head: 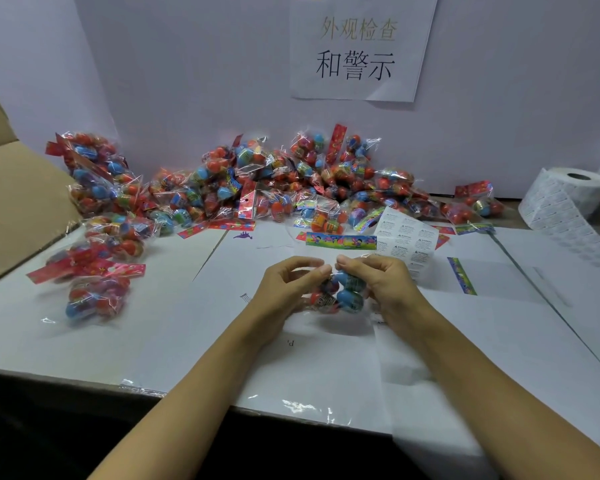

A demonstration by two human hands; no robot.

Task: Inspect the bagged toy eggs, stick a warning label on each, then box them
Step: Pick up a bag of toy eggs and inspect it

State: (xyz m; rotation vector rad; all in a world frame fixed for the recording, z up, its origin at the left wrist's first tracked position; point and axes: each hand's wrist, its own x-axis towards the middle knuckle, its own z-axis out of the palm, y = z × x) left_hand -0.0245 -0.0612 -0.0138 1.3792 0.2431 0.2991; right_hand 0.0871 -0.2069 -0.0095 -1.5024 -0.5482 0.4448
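Observation:
A clear bag of blue and red toy eggs [340,296] sits at the table's middle between my two hands. My left hand [288,289] pinches its left top edge with curled fingers. My right hand [378,282] grips the bag's right side, thumb and fingers curled round it. A sheet of white warning labels [406,237] lies just behind my right hand. A big heap of bagged eggs [274,188] stretches along the back wall. The cardboard box [14,209] stands open at the far left.
Two bags of eggs [97,289] lie at the left near the box flap. A roll of white labels [568,199] stands at the back right. Loose coloured header cards [340,240] lie behind my hands. A printed sign [357,46] hangs on the wall.

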